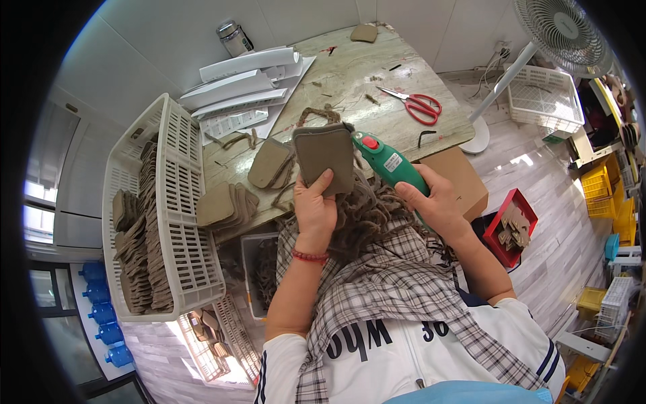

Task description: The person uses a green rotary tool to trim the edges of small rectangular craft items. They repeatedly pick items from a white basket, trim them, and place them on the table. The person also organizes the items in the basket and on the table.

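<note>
My left hand (315,207) grips a flat brown-grey fabric pad (326,153) with rounded corners, thumb on its face, holding it up over the table's near edge. In my right hand (434,198) is a green handheld electric cutter (390,161) with a red button. The cutter's head is at the pad's upper right corner; whether its blade touches the edge is too small to tell. Beneath, a tangle of brown-grey fabric strips (367,222) lies on my checked apron (377,269). Left of my left hand, on the table, are two loose piles of similar pads, a nearer pile (225,205) and a farther pile (270,163).
Red-handled scissors (422,109) and scraps lie on the table (356,74). Papers (242,84) and a flask (233,38) are at the back left. A white crate (188,222) with stacked pads stands left. A cardboard box (457,185), red tray (514,202) and fan (564,34) are right.
</note>
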Demonstrator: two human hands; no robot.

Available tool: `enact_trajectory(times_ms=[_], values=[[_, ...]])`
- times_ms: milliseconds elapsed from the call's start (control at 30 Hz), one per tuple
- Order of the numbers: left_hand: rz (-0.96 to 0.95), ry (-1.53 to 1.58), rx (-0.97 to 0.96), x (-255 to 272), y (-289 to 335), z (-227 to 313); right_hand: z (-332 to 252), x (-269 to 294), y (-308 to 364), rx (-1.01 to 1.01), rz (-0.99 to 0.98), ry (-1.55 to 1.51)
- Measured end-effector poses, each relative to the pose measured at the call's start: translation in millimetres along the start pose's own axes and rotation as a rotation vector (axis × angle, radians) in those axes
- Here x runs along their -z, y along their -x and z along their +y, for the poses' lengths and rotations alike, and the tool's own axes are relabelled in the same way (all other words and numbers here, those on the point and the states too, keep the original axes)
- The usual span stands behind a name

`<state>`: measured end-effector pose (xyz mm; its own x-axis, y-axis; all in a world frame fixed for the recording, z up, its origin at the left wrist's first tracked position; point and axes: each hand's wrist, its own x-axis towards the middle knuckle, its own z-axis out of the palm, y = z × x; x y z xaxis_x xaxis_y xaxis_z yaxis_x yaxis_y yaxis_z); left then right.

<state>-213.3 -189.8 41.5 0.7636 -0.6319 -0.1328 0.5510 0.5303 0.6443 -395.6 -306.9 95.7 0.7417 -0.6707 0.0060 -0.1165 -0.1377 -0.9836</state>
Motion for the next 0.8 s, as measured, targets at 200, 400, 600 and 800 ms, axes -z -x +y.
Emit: enact_trajectory(times_ms=[200, 400, 600, 800], values=[[-0.133, -0.328, -0.012, 17, -6, 46, -2, 23, 5, -0.019, -0.144, 0.113], [-0.180, -0.483, 0.050, 24, -8, 67, 0, 27, 8, 0.142, -0.196, 0.292], [-0.163, -0.495, 0.168, 27, 1, 64, -4, 16, 10, 0.146, -0.175, 0.293], [-0.172, -0.514, 0.229, 26, 9, 56, -3, 4, 7, 0.111, -0.139, 0.264]])
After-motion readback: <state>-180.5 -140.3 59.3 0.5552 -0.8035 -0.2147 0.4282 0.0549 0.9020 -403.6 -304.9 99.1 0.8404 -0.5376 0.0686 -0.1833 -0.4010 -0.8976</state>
